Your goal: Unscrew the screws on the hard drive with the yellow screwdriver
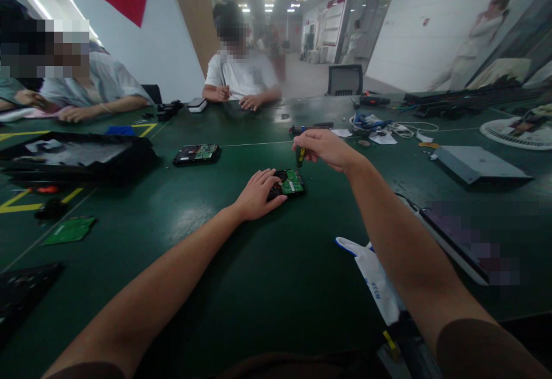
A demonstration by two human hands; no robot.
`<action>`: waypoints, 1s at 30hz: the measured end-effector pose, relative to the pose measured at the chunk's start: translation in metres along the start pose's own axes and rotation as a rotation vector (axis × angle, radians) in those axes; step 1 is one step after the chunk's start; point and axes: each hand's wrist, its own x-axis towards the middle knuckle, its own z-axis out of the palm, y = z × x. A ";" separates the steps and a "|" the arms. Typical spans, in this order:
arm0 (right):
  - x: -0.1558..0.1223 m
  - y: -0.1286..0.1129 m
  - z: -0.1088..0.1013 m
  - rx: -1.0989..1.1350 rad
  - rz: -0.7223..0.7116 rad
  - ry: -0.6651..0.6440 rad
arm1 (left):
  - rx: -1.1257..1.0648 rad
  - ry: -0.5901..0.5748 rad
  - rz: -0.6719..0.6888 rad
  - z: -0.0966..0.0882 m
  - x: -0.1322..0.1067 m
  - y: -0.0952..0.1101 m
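Note:
A small black hard drive with a green circuit board (293, 182) lies flat on the dark green table (241, 287). My left hand (257, 195) grips it from the left, its fingers across the top and the thumb along the near edge. In my right hand (321, 148) is an upright screwdriver with a dark green and yellow handle (301, 154). Its tip points down at the board's far right part; whether it sits in a screw is too small to tell. Beyond my left hand lies a second hard drive (196, 154), board side up.
Left are a black casing (77, 157) and a loose green board (69, 230). To the right lie a grey metal box (483, 165), a white glove (377, 281), a blurred flat device (457, 241) and cables (371, 123). Two people (241, 74) sit across and at left.

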 end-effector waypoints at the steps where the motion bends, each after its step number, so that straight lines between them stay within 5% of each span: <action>1: -0.001 -0.001 0.000 -0.004 -0.005 -0.003 | -0.009 0.004 -0.004 0.000 0.000 0.000; 10: -0.002 -0.002 -0.005 -0.061 -0.048 -0.039 | -0.063 0.115 0.020 -0.005 0.001 0.002; 18: -0.003 -0.003 -0.004 -0.065 -0.028 -0.015 | 0.002 0.333 -0.138 -0.008 -0.001 0.001; 23: -0.002 -0.004 -0.001 -0.092 -0.018 0.075 | 0.017 0.351 -0.094 -0.011 -0.001 0.003; 30: -0.004 -0.007 0.001 -0.084 -0.024 -0.011 | -0.026 0.425 -0.100 -0.012 -0.003 0.007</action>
